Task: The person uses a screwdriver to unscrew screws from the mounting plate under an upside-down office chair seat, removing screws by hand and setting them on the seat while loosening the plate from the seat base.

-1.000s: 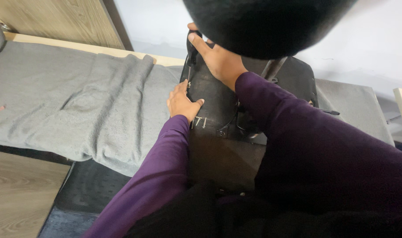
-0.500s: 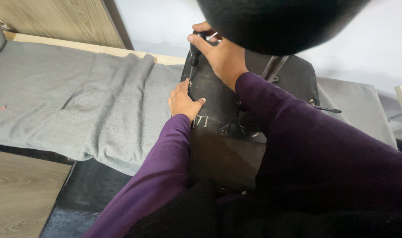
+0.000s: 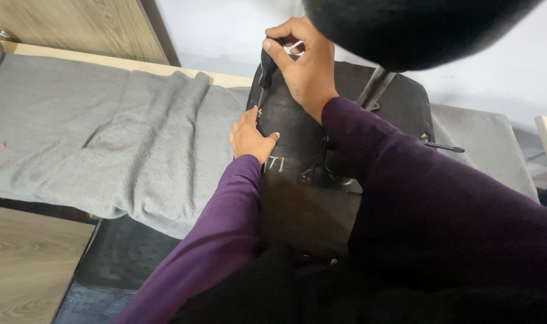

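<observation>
A black upturned chair seat (image 3: 297, 132) lies on a grey blanket (image 3: 105, 132) over a table. My right hand (image 3: 303, 60) grips a black-handled screwdriver (image 3: 265, 69), its tip down on a screw at the seat's left edge. My left hand (image 3: 249, 138) rests flat on the seat just below the tip, fingers together. Two or three loose silver screws (image 3: 274, 162) lie on the seat beside my left hand. Both arms wear purple sleeves.
A round black padded part (image 3: 417, 27) fills the top right, on a metal bar (image 3: 375, 87). A thin black tool (image 3: 444, 146) lies on the blanket at right. A dark mat (image 3: 123, 264) and wooden floor (image 3: 27, 258) lie below; a wood panel (image 3: 75, 27) stands behind.
My right hand has risen and closed round the screwdriver handle, bringing its tip onto the seat's left edge. My left hand has stayed on the seat.
</observation>
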